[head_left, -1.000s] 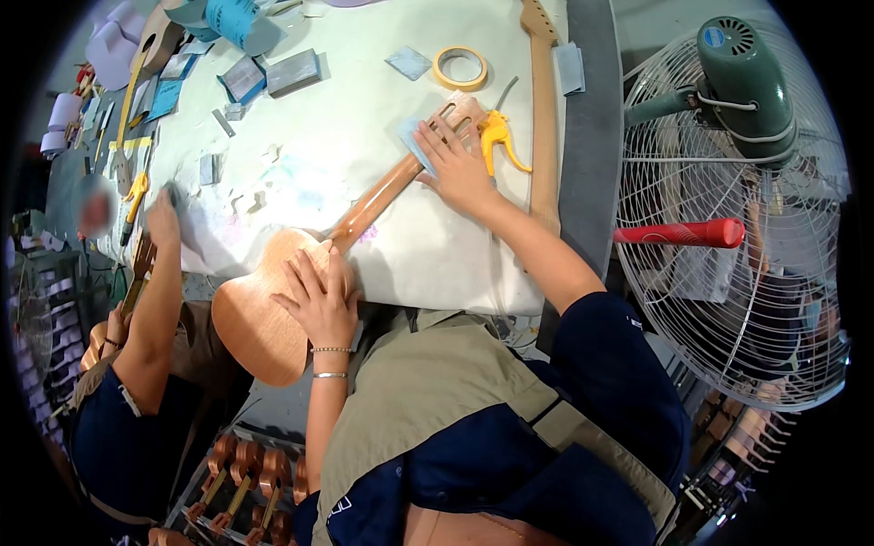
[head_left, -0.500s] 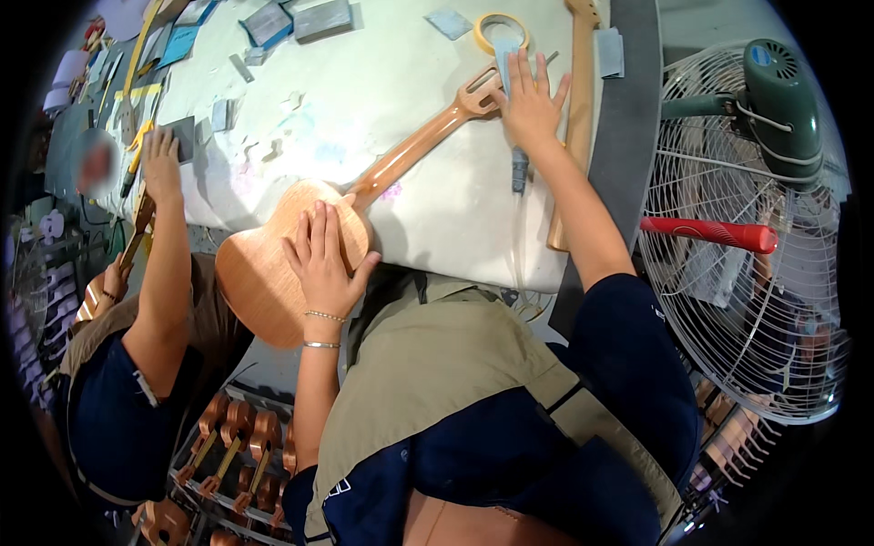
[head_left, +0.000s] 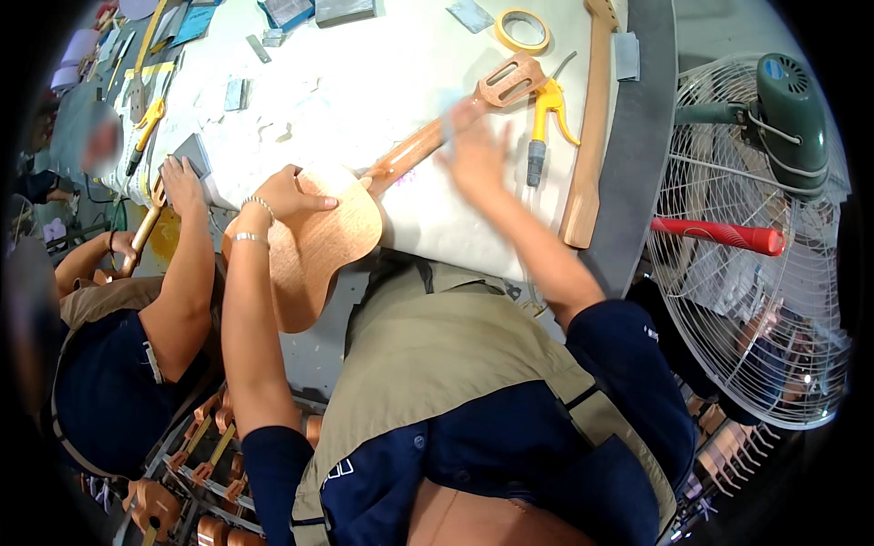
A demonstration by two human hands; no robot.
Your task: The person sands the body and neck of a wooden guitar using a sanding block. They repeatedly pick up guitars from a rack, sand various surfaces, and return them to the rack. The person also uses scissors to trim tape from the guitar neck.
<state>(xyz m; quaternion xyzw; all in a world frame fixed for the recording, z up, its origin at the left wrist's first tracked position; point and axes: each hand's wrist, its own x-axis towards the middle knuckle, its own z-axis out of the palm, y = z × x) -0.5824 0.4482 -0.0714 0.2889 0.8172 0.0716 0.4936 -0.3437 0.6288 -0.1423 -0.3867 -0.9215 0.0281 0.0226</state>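
Note:
A ukulele [head_left: 350, 218] with a pale bare-wood body and glossy brown neck lies back up, slanting across the table's near edge. My left hand [head_left: 296, 195] grips its body at the far-left edge, the fingers partly hidden. Over the neck, my right hand [head_left: 480, 156] is blurred by motion. A blue-grey sheet, apparently sandpaper [head_left: 452, 118], shows as a smear at its fingers, against the neck. Right of the slotted headstock [head_left: 512, 80] lies a yellow air blow gun [head_left: 544, 114] with a grey fitting.
A roll of yellow tape [head_left: 523, 31], sanding blocks [head_left: 344, 11] and a wooden neck piece [head_left: 590, 173] lie on the table. A caged fan [head_left: 746, 264] stands at right. At left, a co-worker's hand [head_left: 185, 187] works another neck. Below are racked instruments [head_left: 205, 446].
My left hand has shifted from flat on the body to its far-left edge. My right hand has come down and left from the headstock, the blue-grey sheet with it, uncovering the blow gun.

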